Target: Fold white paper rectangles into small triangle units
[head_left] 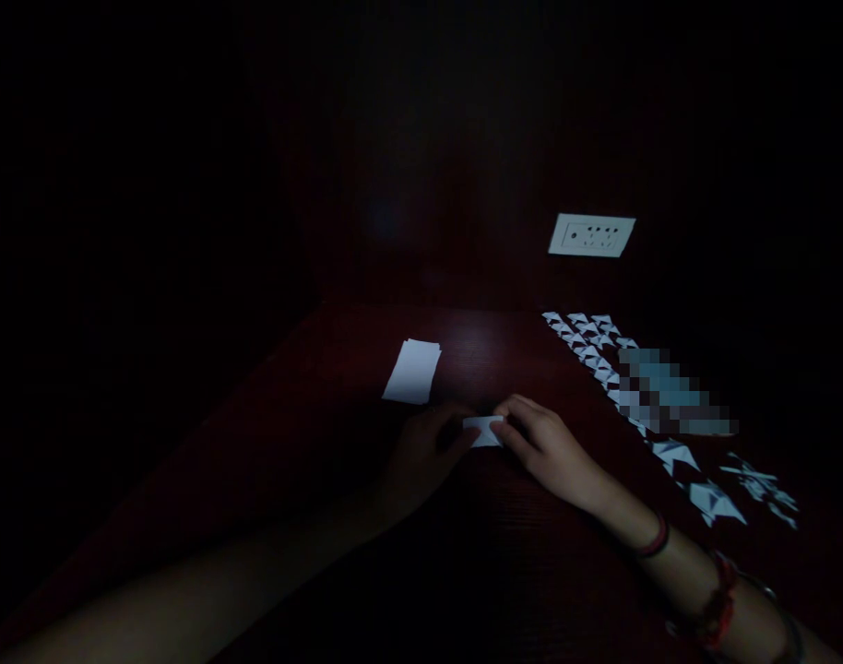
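A small folded piece of white paper is pinched between my two hands above the dark red table. My left hand, mostly in shadow, grips its left end between thumb and fingers. On the right end, the thumb and fingers of my right hand are closed. Just beyond my left hand lies a stack of white paper sheets. Rows of folded white paper pieces run along the right side, with larger folded ones nearer to me.
Loose white paper strips lie at the far right. Beside the folded pieces is a pixelated bluish object. A white socket panel is set in the dark surface behind the table. Deep shadow covers the left.
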Demonstrator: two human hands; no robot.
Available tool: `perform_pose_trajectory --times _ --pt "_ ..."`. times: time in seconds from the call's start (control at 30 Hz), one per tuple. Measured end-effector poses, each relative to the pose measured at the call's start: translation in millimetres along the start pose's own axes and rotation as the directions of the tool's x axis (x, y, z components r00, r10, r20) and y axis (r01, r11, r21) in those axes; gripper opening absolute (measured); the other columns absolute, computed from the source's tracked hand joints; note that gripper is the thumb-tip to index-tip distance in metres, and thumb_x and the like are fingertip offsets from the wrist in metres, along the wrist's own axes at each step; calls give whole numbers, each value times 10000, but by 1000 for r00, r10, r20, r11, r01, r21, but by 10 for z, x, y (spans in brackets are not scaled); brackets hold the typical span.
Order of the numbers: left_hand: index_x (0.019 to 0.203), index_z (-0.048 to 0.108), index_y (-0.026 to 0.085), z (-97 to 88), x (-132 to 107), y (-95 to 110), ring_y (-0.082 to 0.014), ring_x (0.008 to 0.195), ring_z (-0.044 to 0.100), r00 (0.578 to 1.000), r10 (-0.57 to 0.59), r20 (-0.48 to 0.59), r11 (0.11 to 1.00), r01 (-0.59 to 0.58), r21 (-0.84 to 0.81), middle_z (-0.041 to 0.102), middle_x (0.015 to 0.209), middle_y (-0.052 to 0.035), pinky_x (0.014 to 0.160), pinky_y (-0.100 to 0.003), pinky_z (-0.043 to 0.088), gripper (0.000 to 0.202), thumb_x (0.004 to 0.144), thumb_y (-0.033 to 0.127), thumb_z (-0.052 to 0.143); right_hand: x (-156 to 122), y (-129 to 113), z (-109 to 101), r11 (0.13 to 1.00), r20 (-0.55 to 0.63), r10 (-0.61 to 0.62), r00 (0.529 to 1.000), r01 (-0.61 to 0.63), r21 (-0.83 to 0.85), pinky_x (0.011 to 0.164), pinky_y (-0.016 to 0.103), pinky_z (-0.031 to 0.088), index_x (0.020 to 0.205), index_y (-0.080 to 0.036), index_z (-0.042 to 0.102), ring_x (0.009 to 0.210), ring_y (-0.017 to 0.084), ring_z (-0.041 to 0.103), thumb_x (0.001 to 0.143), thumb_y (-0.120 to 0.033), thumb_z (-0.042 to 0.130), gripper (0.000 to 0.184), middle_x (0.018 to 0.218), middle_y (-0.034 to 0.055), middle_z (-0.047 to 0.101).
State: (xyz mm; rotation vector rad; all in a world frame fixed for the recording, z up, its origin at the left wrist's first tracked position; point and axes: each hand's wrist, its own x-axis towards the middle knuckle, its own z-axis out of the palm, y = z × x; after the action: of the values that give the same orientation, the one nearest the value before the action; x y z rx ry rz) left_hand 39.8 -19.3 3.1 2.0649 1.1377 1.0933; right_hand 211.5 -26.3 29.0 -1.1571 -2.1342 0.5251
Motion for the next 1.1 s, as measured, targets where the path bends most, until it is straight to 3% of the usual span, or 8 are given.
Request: perform_pose_trajectory --times 0.17,0.43,0.63,0.9,1.1 --pt "817 540 183 1 39 -24 -104 618 493 997 -63 48 997 65 -46 519 673 32 572 -209 394 136 792 295 467 -8 22 4 999 13 18 1000 -18 32 574 202 363 737 -167 486 614 96 476 830 -206 405 130 677 -6 510" --pt "791 537 170 -2 51 4 -109 621 484 991 -92 96 994 97 -50 514 672 25 567 -214 384 128 784 276 466 -12 73 41 995 15 63 998 -64 73 567 203 380 749 -158 541 600 97 485 804 -250 440 148 646 -10 522" --pt "831 523 188 0 30 8 -105 650 493 997 -62 55 998 64 -28 518 703 31 587 -211 385 86 779 243 482 -11 98 61 988 16 97 995 -99 121 556 203 388 712 -153 543 579 91 482 783 -245 461 143 619 -18 516" --pt "821 523 181 -15 24 0 -107 632 498 989 -121 86 992 123 -25 525 695 27 557 -209 384 150 817 299 430 13 159 24 861 89 200 976 -218 459 662 249 435 908 -139 548 684 115 546 721 -237 543 211 734 14 593" --pt "853 525 191 0 19 -15 -123 708 515 998 -50 34 999 50 5 555 786 14 636 -242 409 110 782 271 498 13 172 58 880 21 279 960 -265 395 586 246 435 858 -144 575 583 110 535 687 -234 568 194 631 -10 586"
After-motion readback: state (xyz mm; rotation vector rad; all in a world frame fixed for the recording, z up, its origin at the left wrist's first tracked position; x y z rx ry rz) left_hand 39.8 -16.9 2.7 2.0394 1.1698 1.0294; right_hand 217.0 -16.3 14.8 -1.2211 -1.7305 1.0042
